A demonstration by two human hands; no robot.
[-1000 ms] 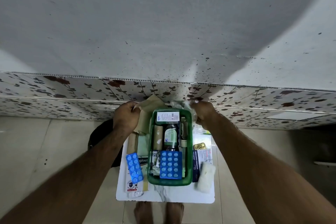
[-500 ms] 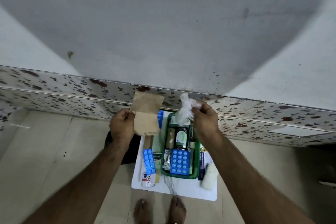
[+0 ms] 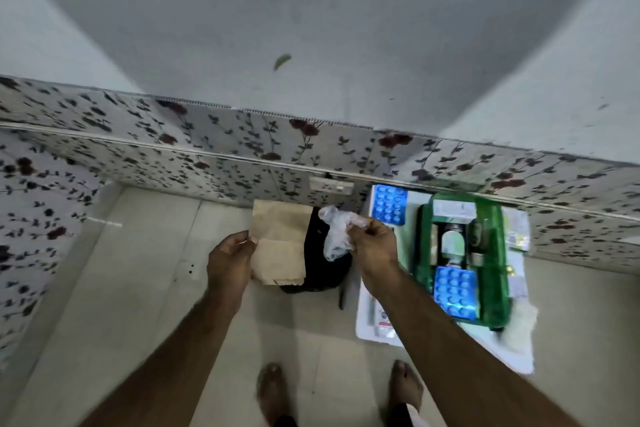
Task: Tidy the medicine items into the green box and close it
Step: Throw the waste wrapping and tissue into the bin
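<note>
Brown paper bag [image 3: 280, 246] is pinched at its left edge by the left hand [image 3: 230, 262], while the right hand [image 3: 375, 248] grips a crumpled clear plastic wrapper [image 3: 336, 230] above a black bag [image 3: 323, 274] on the floor. Off to the right, the green box [image 3: 498, 253] sits open on a white board [image 3: 367, 319], with a blue pill strip [image 3: 455, 291] inside and another pill strip [image 3: 389, 204] lying just beside it.

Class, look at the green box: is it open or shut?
Open. The green box has no lid on; a bottle and a blue pill strip show inside.
</note>
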